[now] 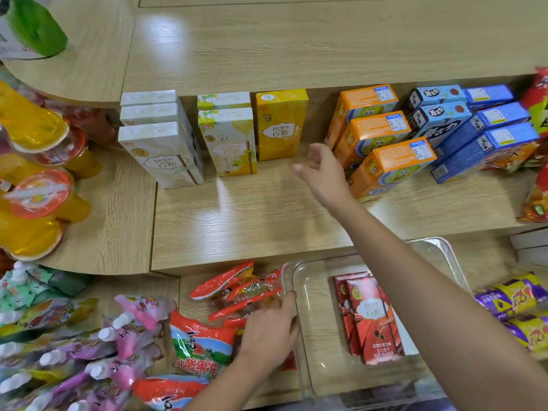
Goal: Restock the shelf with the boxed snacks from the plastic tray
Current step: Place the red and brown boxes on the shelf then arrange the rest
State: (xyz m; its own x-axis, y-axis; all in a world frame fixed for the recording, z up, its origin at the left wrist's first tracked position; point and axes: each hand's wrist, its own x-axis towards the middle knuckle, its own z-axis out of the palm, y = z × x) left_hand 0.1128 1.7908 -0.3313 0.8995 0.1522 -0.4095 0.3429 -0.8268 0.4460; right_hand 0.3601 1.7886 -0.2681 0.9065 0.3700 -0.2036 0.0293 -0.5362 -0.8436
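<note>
A clear plastic tray (308, 363) rests on the lower shelf, and my left hand (269, 330) grips its left rim. Inside the tray lie red snack boxes (370, 318), partly hidden by my right forearm. My right hand (321, 170) hovers over the middle shelf (237, 221) with its fingers apart and nothing in it, just right of a yellow snack box (280, 126) standing upright. To the left of that box stand pale yellow boxes (226, 137) and white boxes (157, 143) in rows.
Orange boxes (376, 143) and blue boxes (480, 134) lean in rows right of my hand. Orange jelly cups (35, 179) fill the left shelf. Red snack bags (237, 292) and pink pouches (118, 345) lie left of the tray, purple-yellow packs (519, 310) to its right.
</note>
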